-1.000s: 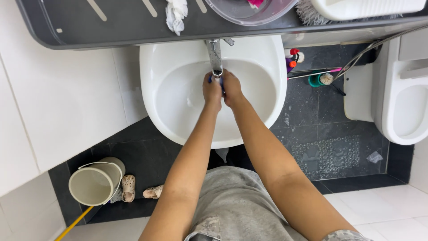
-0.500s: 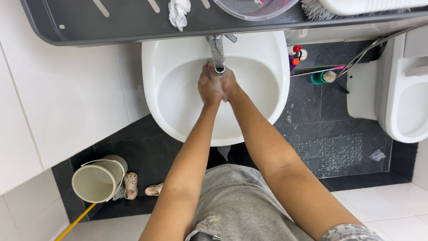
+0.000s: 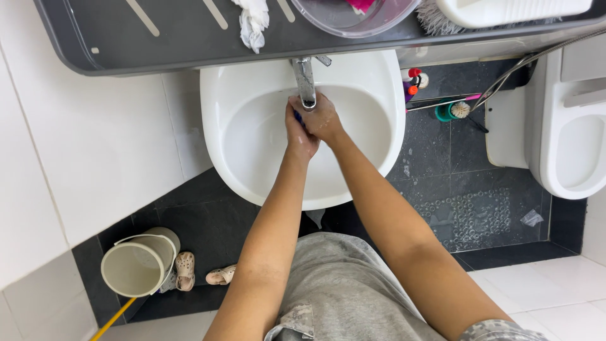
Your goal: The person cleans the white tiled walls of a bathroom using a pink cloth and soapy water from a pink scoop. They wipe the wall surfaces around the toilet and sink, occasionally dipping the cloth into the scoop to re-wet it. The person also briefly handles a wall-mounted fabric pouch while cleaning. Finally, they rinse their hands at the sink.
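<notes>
Hands | you are pressing your left hand point(image 3: 299, 136) and right hand point(image 3: 324, 119) together under the faucet point(image 3: 305, 81), over the white basin point(image 3: 252, 126) | fingers curling shut around a small blue object point(image 3: 295, 116), mostly hidden | step: rinsing, I judge | next: keeping both palms under the spout.

Chrome tap point(image 3: 305, 81) over white basin point(image 3: 252, 126) — small blue thing point(image 3: 295, 116), mostly hidden

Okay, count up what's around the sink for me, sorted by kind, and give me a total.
Hands under the tap: 2, left hand and right hand
Tap: 1
White washbasin: 1
Bucket on the floor: 1
Small sandals beside the bucket: 2
White cloth on the grey shelf: 1
Toilet: 1
Total: 9
</notes>
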